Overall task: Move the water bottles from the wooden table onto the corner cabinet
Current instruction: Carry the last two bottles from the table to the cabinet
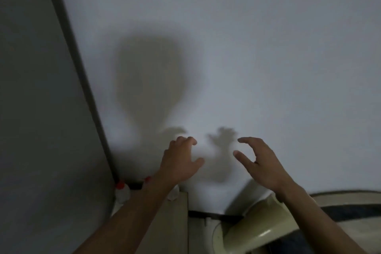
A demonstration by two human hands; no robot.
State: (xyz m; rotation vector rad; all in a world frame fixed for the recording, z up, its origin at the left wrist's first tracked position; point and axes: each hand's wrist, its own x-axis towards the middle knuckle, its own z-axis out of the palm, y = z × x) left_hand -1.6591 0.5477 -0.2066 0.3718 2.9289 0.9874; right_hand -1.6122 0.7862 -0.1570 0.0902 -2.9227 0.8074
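A: Left hand (179, 163) and right hand (263, 169): holding anything?

B: No. Raised side by side before the white wall (268, 47), fingers (189, 140) spread and loosely curled, gripping nothing. Only shadow in the gap between.

A: And the water bottles?

B: Down and to the left of the left fingers, tucked into the corner. One red-capped water bottle (122, 193) just beside the grey panel (41, 109). A second red cap (147, 179) peeking out from behind the left forearm. Probably standing on the corner cabinet (173, 227), judging by the pale wooden top beneath that wrist. Too blurred and too hidden to count any more.

A: No wooden table in sight?

B: None. Number left to move: impossible to tell.

A: So the step in hand?

B: Most likely between bottles, with empty hands about to go for the next one. A guess only.

A: Advice for doing it well?

B: Lift the left forearm straight up before turning away: right above those caps, so easy to knock one over. Keep the right arm off the cream plastic object (257, 225) below the right fingers. For the next bottle, grip round the middle, carry upright, and set down in a free spot to the right of the standing pair. Base flat before letting go.
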